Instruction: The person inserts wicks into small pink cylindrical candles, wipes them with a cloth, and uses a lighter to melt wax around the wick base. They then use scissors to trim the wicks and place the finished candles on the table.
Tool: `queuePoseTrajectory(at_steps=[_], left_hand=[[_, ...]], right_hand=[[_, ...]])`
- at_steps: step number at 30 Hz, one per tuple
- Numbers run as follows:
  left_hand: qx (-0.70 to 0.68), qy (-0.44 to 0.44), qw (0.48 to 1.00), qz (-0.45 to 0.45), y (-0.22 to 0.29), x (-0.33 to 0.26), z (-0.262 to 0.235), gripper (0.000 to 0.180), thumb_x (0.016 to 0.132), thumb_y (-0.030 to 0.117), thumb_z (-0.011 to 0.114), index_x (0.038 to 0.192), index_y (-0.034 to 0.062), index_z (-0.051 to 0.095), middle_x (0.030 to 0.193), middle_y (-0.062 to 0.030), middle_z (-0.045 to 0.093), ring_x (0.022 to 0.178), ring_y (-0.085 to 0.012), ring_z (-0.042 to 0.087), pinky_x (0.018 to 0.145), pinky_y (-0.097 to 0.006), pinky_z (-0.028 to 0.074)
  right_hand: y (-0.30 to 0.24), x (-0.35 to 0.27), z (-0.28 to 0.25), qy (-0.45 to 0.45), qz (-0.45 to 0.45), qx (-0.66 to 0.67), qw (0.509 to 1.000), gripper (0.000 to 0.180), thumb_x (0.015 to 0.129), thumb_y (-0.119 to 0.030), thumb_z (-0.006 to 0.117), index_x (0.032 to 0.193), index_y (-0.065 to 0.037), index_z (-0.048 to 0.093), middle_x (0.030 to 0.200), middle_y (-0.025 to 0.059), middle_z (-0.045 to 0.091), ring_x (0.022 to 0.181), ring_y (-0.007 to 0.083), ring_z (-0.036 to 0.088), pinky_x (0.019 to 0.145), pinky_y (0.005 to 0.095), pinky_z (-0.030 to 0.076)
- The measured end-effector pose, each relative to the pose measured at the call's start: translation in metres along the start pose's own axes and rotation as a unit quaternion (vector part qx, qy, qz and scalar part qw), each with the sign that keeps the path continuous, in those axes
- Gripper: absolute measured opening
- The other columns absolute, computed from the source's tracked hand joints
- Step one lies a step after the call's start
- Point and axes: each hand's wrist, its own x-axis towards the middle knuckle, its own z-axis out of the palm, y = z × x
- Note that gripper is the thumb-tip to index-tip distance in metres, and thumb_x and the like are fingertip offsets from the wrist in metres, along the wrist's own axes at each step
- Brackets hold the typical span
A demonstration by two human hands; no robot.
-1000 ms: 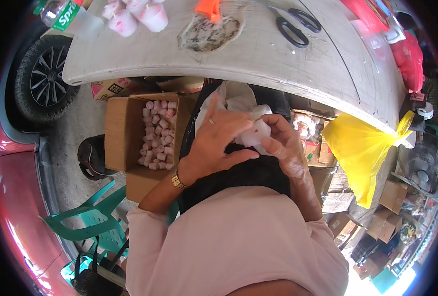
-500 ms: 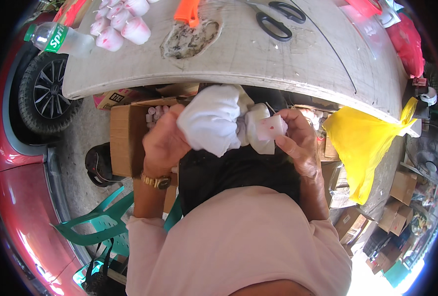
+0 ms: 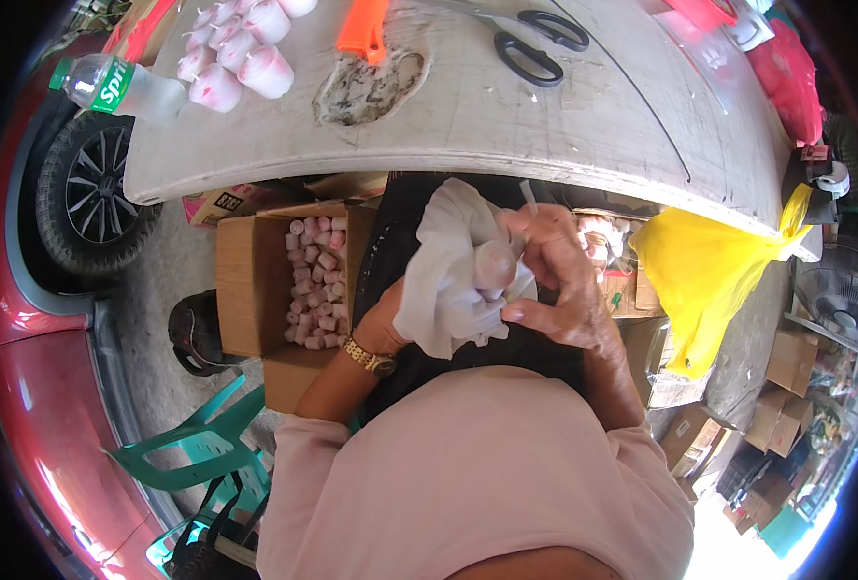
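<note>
I sit at a grey table (image 3: pixel 584 135) and hold my hands over my lap. My left hand (image 3: pixel 395 324) is mostly hidden under a white cloth (image 3: pixel 448 271) that it grips from below. My right hand (image 3: pixel 555 275) presses a small pale pink cup-shaped container (image 3: pixel 495 266) into that cloth, fingers curled around it. A thin white stick (image 3: pixel 529 196) pokes up above my right fingers.
An open cardboard box (image 3: pixel 255 280) of several small pink containers stands at my left. On the table lie more pink cups (image 3: pixel 241 53), black scissors (image 3: pixel 535 43), an orange tool (image 3: pixel 363 27) and a plastic bottle (image 3: pixel 120 85). A yellow bag (image 3: pixel 709 271), a red car (image 3: pixel 23 319) and a green chair (image 3: pixel 197 454) surround me.
The cloth and container have come down from near the table edge toward my lap. My left hand has slipped under the cloth, and my right hand now covers the container.
</note>
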Motion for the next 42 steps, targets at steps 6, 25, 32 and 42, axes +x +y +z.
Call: queuePoseTrajectory(at_steps=[6, 25, 32, 42], left_hand=[[-0.346, -0.014, 0.929, -0.133, 0.011, -0.007, -0.021, 0.041, 0.091, 0.021, 0.06, 0.126, 0.0034, 0.047, 0.117, -0.0126, 0.056, 0.105, -0.021, 0.057, 0.088, -0.033, 0.051], [-0.189, 0.068, 0.979, -0.025, 0.013, -0.01, 0.008, 0.026, 0.09, 0.022, 0.059, 0.098, -0.0017, 0.065, 0.084, -0.0037, 0.068, 0.072, -0.011, 0.064, 0.067, -0.025, 0.053], [-0.68, 0.049, 0.721, -0.121, -0.002, -0.027, 0.023, 0.036, 0.091, 0.02, 0.06, 0.122, 0.0032, 0.054, 0.112, -0.0087, 0.063, 0.098, -0.0165, 0.062, 0.086, -0.031, 0.052], [-0.134, 0.046, 0.984, -0.112, -0.013, -0.03, 0.01, 0.056, 0.078, 0.021, 0.076, 0.127, 0.0047, 0.053, 0.121, -0.0093, 0.06, 0.11, -0.0186, 0.059, 0.094, -0.032, 0.048]], right_hand=[[0.026, 0.004, -0.003, -0.08, 0.053, -0.195, 0.976, 0.065, 0.067, -0.012, 0.079, 0.127, -0.009, 0.054, 0.121, 0.0179, 0.048, 0.11, 0.0371, 0.054, 0.089, 0.0411, 0.048], [-0.02, 0.014, 0.039, 0.164, -0.031, 0.017, 0.986, 0.034, 0.069, -0.005, 0.076, 0.097, -0.005, 0.058, 0.092, 0.0112, 0.061, 0.081, 0.0254, 0.062, 0.07, 0.0313, 0.05], [0.001, 0.017, 0.032, 0.231, 0.119, 0.177, 0.949, 0.035, 0.079, 0.0, 0.067, 0.113, -0.003, 0.059, 0.101, 0.0052, 0.066, 0.088, 0.0116, 0.061, 0.081, 0.0251, 0.048], [-0.016, 0.022, 0.03, 0.046, -0.079, -0.132, 0.987, 0.072, 0.054, -0.008, 0.088, 0.114, -0.008, 0.048, 0.095, 0.0115, 0.056, 0.089, 0.0243, 0.064, 0.077, 0.0329, 0.051]])
